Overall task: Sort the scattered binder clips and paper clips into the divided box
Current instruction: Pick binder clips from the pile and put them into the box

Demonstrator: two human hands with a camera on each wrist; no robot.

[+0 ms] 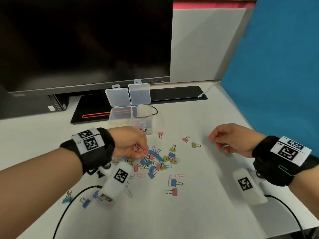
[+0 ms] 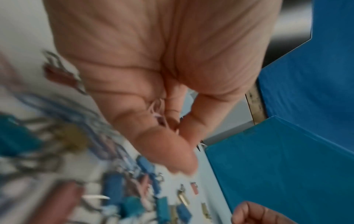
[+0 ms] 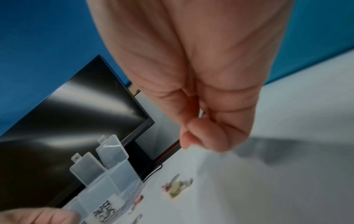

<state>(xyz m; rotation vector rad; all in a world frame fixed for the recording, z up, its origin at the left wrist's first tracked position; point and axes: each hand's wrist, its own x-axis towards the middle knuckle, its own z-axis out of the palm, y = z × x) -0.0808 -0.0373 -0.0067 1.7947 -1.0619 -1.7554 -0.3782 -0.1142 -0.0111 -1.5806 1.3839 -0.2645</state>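
My left hand hovers over the pile of coloured binder clips and pinches a bunch of pink paper clips; the left wrist view shows the paper clips inside the curled fingers. The clear divided box stands just behind that hand with both lids up. Its right compartment holds paper clips. My right hand is off to the right above the table, fingers curled round what looks like a pale paper clip. In the right wrist view the thumb presses against the curled fingers.
A dark monitor and its black base stand behind the box. A blue partition walls the right side. Loose binder clips and paper clips lie across the white table. Wrist camera cables trail at the front.
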